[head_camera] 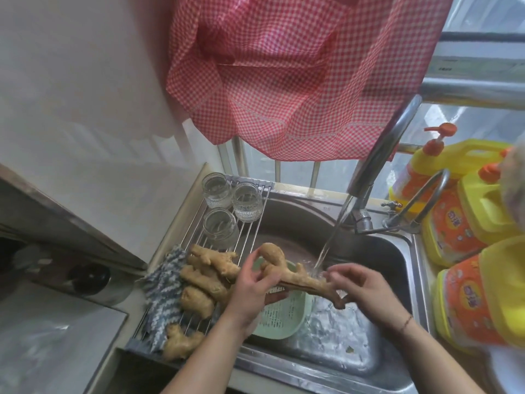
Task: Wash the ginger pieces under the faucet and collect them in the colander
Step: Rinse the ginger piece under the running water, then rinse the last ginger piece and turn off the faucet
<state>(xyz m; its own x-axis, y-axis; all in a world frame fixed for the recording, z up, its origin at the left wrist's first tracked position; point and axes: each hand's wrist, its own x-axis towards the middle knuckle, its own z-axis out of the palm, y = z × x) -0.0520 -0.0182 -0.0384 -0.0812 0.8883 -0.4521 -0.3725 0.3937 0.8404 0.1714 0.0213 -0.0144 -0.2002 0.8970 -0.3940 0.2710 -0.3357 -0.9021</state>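
Both hands hold one long, knobbly ginger piece (287, 275) over the sink (397, 251). From the head view, the left hand (252, 291) grips its thicker end, fingers curled under it and thumb raised beside the top knob, while the right hand (358, 288) pinches the thinner end with curled fingers. Water (332, 237) runs from the faucet (377, 155) and strikes the piece near the right hand's fingertips. Directly beneath the ginger sits the pale green colander (287, 317), resting in the sink; I cannot see any ginger inside it. More ginger pieces (203, 282) lie piled on the wire rack (250, 237) at the sink's left edge, beside a striped cloth (163, 291) and three glass jars (227, 206).

Rinsing looks to be the step in hand, likely early in the job, since the pile on the rack appears unwashed. Next, the piece probably needs turning under the stream so every knob gets wet, then lowering into the colander just below before the left hand reaches for another from the rack.
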